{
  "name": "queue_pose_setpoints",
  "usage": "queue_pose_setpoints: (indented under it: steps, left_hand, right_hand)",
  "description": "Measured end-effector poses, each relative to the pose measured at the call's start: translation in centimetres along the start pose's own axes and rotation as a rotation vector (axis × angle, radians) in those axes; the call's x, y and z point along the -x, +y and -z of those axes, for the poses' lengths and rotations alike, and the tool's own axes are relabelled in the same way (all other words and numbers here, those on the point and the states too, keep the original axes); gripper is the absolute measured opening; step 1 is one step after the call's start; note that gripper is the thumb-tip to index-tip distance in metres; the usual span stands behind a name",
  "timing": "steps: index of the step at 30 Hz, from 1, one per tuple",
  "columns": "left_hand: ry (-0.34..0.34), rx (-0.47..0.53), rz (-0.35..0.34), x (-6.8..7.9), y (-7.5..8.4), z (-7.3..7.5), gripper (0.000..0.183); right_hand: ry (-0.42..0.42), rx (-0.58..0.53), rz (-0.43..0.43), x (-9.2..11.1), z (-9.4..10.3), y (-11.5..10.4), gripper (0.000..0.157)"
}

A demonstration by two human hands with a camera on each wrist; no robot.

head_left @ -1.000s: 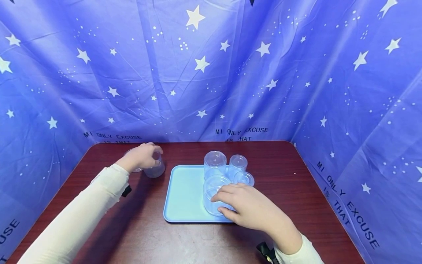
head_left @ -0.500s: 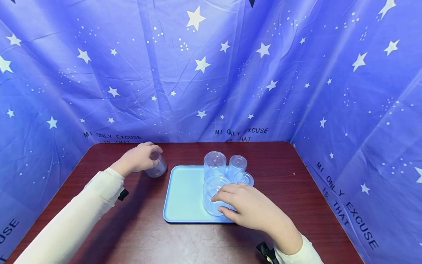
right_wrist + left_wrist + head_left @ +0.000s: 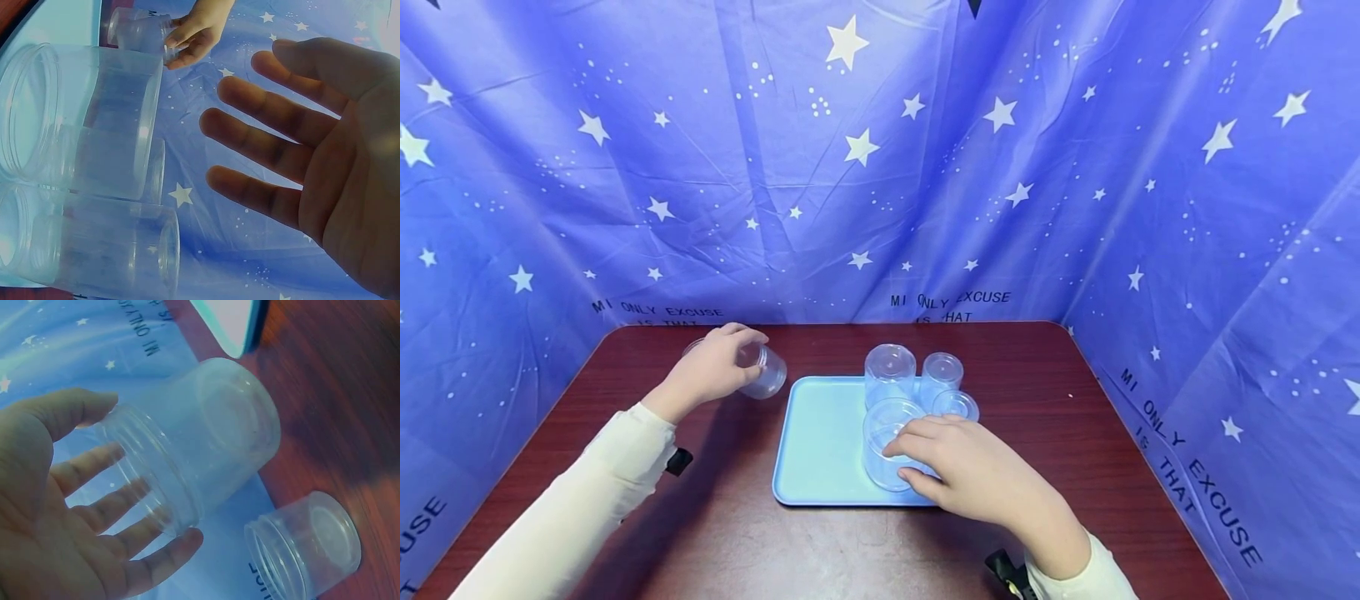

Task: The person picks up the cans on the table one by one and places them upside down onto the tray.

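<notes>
My left hand (image 3: 715,367) grips a clear plastic jar (image 3: 766,375) by its threaded rim, thumb on one side and fingers on the other. The jar leans, its base pointing right toward the tray. A smaller clear jar (image 3: 312,544) stands on the table beside it, mostly behind my left hand in the head view. On the right, my right hand (image 3: 966,471) hovers with loosely spread fingers, holding nothing. It overlaps the front clear jar (image 3: 880,454) on the light blue tray (image 3: 816,442). In the right wrist view, a wide jar (image 3: 112,125) stands mouth down.
Behind the front jar, a tall clear jar (image 3: 887,371) and a narrower one (image 3: 942,373) stand at the tray's back right, with a small jar (image 3: 961,404) beside them. A blue star-printed curtain (image 3: 850,208) encloses the dark red table (image 3: 1037,400) at the back and sides.
The jar in my left hand has moved slightly right and tilted, its base swinging toward the tray. My right hand and the jars on the tray have stayed put.
</notes>
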State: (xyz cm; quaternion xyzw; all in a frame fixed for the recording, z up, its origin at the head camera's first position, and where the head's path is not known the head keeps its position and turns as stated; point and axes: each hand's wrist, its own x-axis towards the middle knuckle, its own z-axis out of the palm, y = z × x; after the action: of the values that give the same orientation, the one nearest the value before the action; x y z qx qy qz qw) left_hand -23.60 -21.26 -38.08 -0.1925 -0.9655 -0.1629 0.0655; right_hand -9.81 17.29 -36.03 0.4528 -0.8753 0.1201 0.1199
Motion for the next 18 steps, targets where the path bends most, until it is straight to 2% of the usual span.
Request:
queue_pose_setpoints:
  steps: [7,18]
  left_hand:
    - [0.086,0.065,-0.015,0.8,1.0,0.5,0.046]
    - [0.181,0.118,-0.04,2.4,2.9,1.2,0.047]
  right_hand:
    - [0.01,0.013,0.009,0.0,0.1,0.1,0.021]
    - [0.032,0.011,0.023,-0.1,0.2,0.2,0.021]
